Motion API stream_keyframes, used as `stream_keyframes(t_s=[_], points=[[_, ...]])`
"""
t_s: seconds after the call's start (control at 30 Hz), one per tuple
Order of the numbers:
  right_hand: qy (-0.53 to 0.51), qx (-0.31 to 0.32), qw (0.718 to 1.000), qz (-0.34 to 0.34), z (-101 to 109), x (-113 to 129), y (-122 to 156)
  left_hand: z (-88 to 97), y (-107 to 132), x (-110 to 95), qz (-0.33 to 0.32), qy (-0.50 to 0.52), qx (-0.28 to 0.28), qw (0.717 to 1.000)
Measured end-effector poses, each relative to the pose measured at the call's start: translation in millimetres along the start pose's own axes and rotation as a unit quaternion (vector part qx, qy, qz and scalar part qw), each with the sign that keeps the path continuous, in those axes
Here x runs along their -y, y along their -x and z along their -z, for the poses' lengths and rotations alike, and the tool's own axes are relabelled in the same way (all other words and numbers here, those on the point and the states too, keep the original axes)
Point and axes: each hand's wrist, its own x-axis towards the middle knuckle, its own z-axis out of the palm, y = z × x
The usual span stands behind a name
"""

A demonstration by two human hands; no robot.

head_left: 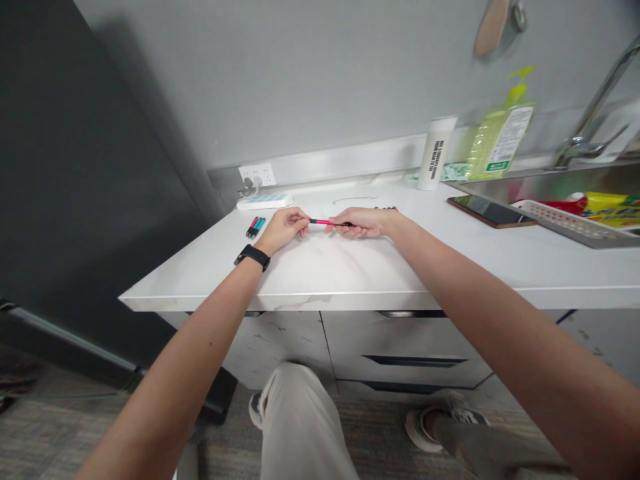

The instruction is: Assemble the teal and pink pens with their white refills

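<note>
Over the white countertop (350,273) both my hands grip one red pen (323,222). My left hand (285,228), with a black watch on its wrist, pinches the pen's left end. My right hand (361,222) is closed round the dark right end. The pen lies level between them, just above the counter. A few more pens (255,227), red, blue and teal, lie together on the counter left of my left hand. Other small pens (387,209) show behind my right wrist, mostly hidden.
A white power strip (265,201) sits at the back by the wall socket. A white cylinder (437,153), a green soap bottle (501,137), a phone (490,211), a white tray (570,223) and a sink tap (595,107) stand to the right. Drawers lie below the counter edge.
</note>
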Motion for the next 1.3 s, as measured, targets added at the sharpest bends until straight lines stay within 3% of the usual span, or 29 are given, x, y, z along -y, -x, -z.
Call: stream_keyframes(t_s=[0.17,0.33,0.5,0.67,0.9,1.03,1.2,1.3], points=[[0.120,-0.066,0.988,0.067,2,-3,-4,-1.6,4,-6,0.020,-0.022,-0.011,0.999],[0.257,-0.105,0.944,0.176,4,-1,-6,-0.6,5,-4,0.069,-0.065,-0.026,0.995],[0.334,-0.142,0.916,0.169,9,-9,-16,-0.9,3,2,0.109,-0.003,0.020,0.994],[0.385,-0.187,0.888,0.169,10,-10,-19,2.2,2,10,0.063,0.014,0.012,0.998],[0.343,-0.178,0.914,0.123,3,-4,-16,3.7,2,9,0.121,0.045,-0.003,0.992],[0.363,-0.179,0.905,0.126,4,-5,-16,4.5,3,7,0.079,0.049,-0.013,0.996],[0.356,-0.172,0.906,0.150,6,-6,-18,4.6,4,4,0.124,0.044,-0.004,0.991],[0.359,-0.177,0.902,0.162,7,-7,-19,3.4,6,0,0.120,0.044,0.002,0.992]])
